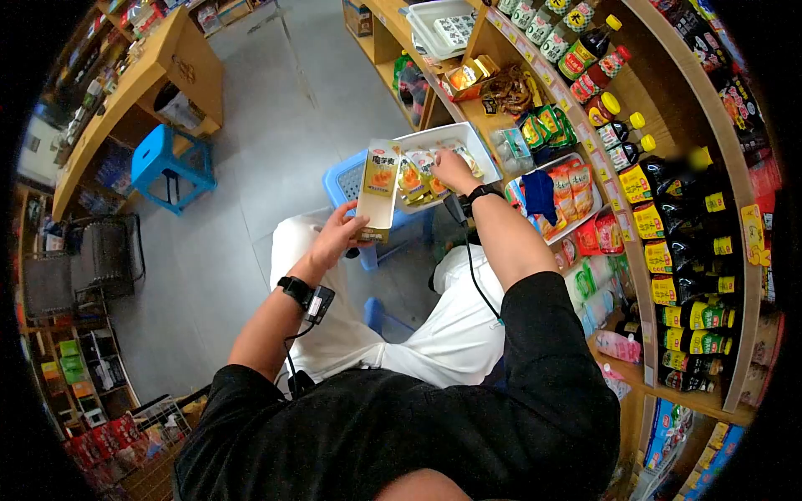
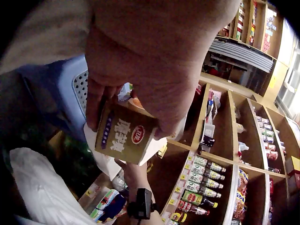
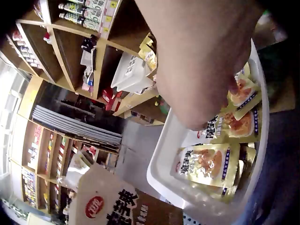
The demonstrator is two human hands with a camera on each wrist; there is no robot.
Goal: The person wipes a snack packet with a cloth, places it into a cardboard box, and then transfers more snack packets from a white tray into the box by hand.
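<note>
My left hand (image 1: 338, 234) holds a tall gold-and-white cardboard box (image 1: 381, 179) by its lower end, its thumb and fingers on either side. Dark lettering and a red oval logo mark the box (image 2: 125, 133) in the left wrist view. My right hand (image 1: 456, 172) reaches into a white plastic bin (image 1: 464, 134), fingertips down among gold snack packets (image 3: 206, 164). One tilted packet (image 3: 244, 97) lies right by the fingers; the hand itself hides most of its fingertips, and I cannot tell whether they pinch a packet.
The bin overlaps a blue stool (image 1: 341, 179) in front of my knees. A tray of orange packets (image 1: 572, 190) and shelves of sauce bottles (image 1: 660, 221) stand to the right. Another blue stool (image 1: 171, 163) is on the grey floor (image 1: 276, 108) at left, near a wooden counter (image 1: 154, 63).
</note>
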